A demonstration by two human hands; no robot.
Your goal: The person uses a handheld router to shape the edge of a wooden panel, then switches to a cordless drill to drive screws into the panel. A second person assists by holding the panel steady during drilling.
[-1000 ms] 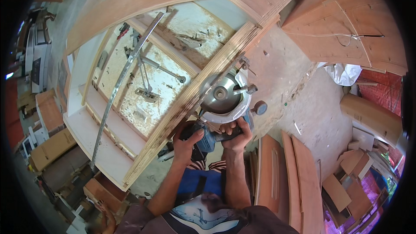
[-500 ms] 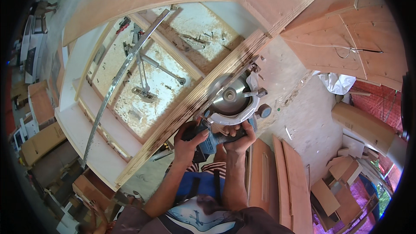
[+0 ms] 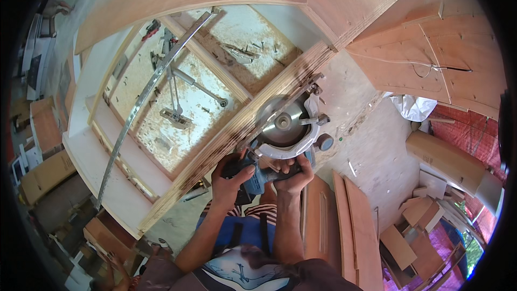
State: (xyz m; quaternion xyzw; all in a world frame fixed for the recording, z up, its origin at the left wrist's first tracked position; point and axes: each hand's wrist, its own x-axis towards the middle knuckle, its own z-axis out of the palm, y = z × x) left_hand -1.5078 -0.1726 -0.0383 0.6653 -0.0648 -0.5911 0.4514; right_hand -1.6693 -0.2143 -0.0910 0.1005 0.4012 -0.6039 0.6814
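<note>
Both my hands are wrapped round a blue and black circular saw. My left hand grips its dark rear part, thumb across the blue housing. My right hand curls about the black handle below the pale curved guard. The round steel blade faces up toward me, its far edge up against the long plywood edge of a wooden frame. Dark scorched or stained streaks run along that edge beside the saw. Part of the blade lies behind the guard and the saw's base.
A metal straightedge lies across the frame, which holds sawdust, screws, hinges and a gas strut. Plywood strips lean at my right. Beyond are a large plywood panel, a cardboard roll and wood offcuts. Another person's hand shows at lower left.
The view has shifted slightly. My hands keep the same hold on the saw, which stays at nearly the same place along the plywood edge.
</note>
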